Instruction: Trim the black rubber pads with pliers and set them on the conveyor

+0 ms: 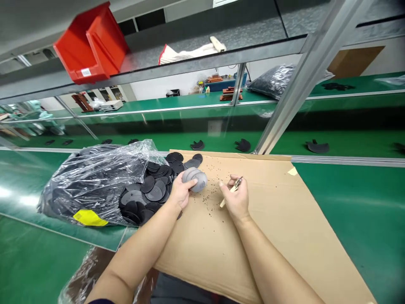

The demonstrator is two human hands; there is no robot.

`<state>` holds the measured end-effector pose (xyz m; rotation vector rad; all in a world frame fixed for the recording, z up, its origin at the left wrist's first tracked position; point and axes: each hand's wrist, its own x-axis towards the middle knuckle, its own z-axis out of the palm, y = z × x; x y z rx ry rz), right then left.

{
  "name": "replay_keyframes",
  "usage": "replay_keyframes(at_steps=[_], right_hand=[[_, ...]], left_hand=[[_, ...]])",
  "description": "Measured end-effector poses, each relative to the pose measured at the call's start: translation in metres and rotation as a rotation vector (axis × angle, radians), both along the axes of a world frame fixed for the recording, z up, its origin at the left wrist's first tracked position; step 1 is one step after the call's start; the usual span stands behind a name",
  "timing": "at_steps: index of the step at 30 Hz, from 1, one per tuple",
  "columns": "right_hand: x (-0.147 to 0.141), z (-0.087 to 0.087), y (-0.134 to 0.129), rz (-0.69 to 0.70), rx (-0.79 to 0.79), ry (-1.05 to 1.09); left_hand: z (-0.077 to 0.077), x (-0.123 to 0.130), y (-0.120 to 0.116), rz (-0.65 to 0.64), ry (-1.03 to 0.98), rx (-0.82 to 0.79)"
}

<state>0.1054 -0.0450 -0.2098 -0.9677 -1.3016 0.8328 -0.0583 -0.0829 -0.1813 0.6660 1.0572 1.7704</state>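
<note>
Nearest, a broad tan cardboard sheet [284, 245] is being carried by the smooth green worktop [344, 198], its near edge being crossed by both forearms. Over the sheet's middle, toward the far edge, a slim tool with a pale handle and metal tip [233, 188] is being gripped by the right hand [237, 200], the fingers being curled closed around it. And to the left, near the sheet's far left corner, a fan of overlapping grey round discs [196, 179] is being pinched by the left hand [181, 191], thumb on top, fingers mostly hidden beneath. Tiny dark crumbs [207, 198] are being seen strewn across the cardboard between the hands. Along its left edge, a heap of flat black round discs [155, 185] is being spilled from a clear plastic bag [85, 181]. Beyond the far edge, flat black curved pieces [243, 145] are being carried by a green surface. Higher up, a red plastic bin [95, 46] is being held by a grey shelf [243, 25].
</note>
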Motion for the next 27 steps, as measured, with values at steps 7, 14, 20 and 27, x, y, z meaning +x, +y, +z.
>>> replay_keyframes(at_steps=[7, 14, 20, 27], right_hand=[[0.0, -0.009, 0.007, 0.058, -0.102, -0.061], [0.0, -0.004, 0.004, 0.032, -0.093, -0.081], [0.0, 0.0, 0.002, 0.043, -0.106, -0.099], [0.0, -0.001, 0.003, 0.017, -0.183, -0.116]], left_hand=[[0.057, -0.097, 0.094, 0.535, 1.167, -0.174], [0.066, -0.134, 0.155, 0.456, 1.547, -0.621], [0.034, -0.074, 0.204, 0.235, 1.401, -0.701], [0.037, -0.035, 0.204, 0.284, 1.234, -0.484]])
